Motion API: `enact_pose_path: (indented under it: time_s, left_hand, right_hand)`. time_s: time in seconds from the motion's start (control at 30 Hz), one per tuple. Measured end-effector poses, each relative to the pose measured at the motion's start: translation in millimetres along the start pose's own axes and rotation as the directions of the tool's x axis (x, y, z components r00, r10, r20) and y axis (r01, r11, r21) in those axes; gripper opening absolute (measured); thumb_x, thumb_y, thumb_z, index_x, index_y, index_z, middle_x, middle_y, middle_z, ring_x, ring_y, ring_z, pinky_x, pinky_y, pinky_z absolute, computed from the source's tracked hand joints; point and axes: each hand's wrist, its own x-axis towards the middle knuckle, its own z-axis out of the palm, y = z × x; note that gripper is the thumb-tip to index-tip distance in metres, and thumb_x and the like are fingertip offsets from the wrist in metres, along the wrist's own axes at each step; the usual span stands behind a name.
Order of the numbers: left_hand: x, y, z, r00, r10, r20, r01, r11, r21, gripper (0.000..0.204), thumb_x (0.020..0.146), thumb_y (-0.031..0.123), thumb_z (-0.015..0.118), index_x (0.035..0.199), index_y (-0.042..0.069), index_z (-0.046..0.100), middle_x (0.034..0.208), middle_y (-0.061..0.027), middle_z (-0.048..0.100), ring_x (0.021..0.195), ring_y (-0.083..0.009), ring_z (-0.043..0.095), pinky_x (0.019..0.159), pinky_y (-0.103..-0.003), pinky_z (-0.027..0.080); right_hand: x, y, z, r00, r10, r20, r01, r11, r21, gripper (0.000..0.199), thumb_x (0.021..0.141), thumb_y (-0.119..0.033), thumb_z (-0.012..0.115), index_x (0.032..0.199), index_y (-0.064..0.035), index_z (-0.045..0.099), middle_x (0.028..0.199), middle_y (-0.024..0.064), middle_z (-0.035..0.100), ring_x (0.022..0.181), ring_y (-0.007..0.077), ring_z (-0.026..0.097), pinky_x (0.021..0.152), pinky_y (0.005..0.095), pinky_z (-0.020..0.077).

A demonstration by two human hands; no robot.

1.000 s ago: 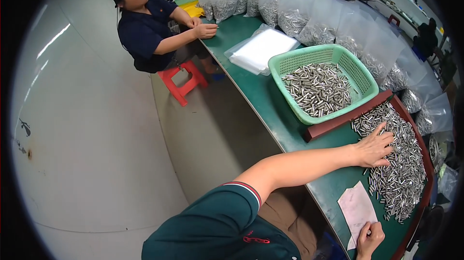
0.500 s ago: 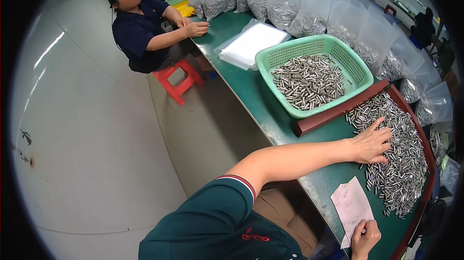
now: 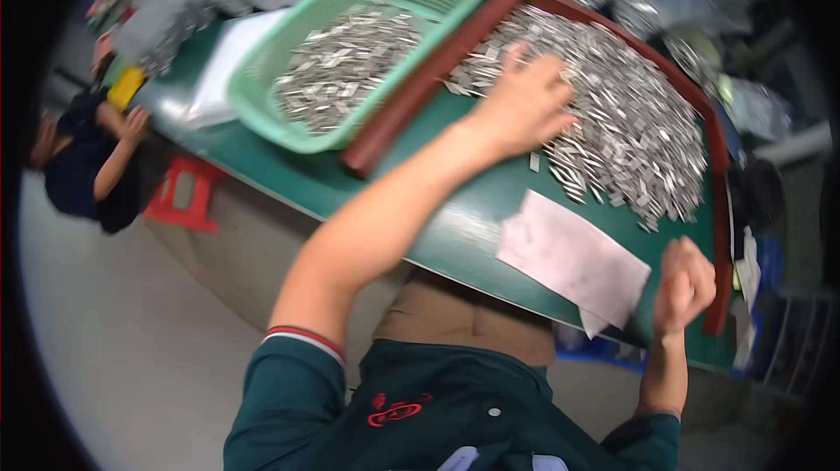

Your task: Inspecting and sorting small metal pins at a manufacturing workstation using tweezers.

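A wide heap of small shiny metal pins [image 3: 626,125] lies on the green table. My left hand [image 3: 528,102] rests on the near left part of that heap, fingers spread over the pins. My right hand [image 3: 685,287] is closed and blurred, beside the right end of a pinkish-white sheet of paper [image 3: 569,257]. Whether anything is inside its curled fingers is hidden. The paper lies flat between my two hands, with a corner sticking out at its near edge. One loose pin [image 3: 535,161] sits apart from the heap, close to my left wrist.
Red-brown rails [image 3: 411,104] border the heap on its left, far and right sides. Left of them stands a green plastic basket [image 3: 254,90] of similar pins. Clear bags of pins line the back. At far left is a person [image 3: 83,160] beside a red stool [image 3: 185,195].
My view has swung right, so the table sits further left. My right hand has come away from the paper. My left hand stays spread on the pins.
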Motion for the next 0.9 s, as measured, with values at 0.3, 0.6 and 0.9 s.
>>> enact_pose_path:
  time_s: [0.3, 0.6, 0.9]
  left_hand:
    - [11, 4, 0, 1.0, 0.02, 0.0, -0.02, 0.999, -0.025, 0.017, 0.071, 0.01, 0.065, 0.086, 0.005, 0.059, 0.086, -0.0084, 0.057, 0.086, -0.0253, 0.053, 0.081, -0.036, 0.039]
    - [18, 20, -39, 0.851, -0.088, 0.518, 0.312, 0.878, -0.364, 0.013, 0.067, 0.007, 0.065, 0.071, -0.002, 0.056, 0.063, -0.013, 0.056, 0.06, -0.0245, 0.056, 0.056, -0.034, 0.043]
    - [16, 53, -43, 0.643, 0.079, 0.762, 0.34, 0.862, -0.376, 0.022, 0.059, 0.008, 0.072, 0.061, -0.002, 0.052, 0.057, -0.0092, 0.051, 0.054, -0.0214, 0.051, 0.051, -0.032, 0.04]
  right_hand:
    - [20, 5, 26, 0.926, 0.336, 0.171, -0.348, 0.585, 0.732, 0.034, 0.085, -0.02, 0.038, 0.055, -0.0041, 0.036, 0.051, 0.0038, 0.034, 0.047, 0.0113, 0.029, 0.045, 0.0258, 0.0251]
    - [-7, 22, 42, 0.87, 0.453, 0.195, -0.436, 0.518, 0.736, 0.036, 0.086, -0.024, 0.036, 0.056, -0.0045, 0.037, 0.051, 0.0041, 0.038, 0.047, 0.0097, 0.03, 0.042, 0.0236, 0.0229]
    - [1, 16, 22, 0.875, 0.446, 0.19, -0.418, 0.495, 0.762, 0.036, 0.087, -0.022, 0.033, 0.055, -0.0046, 0.037, 0.05, 0.0038, 0.036, 0.047, 0.0106, 0.028, 0.044, 0.0247, 0.0227]
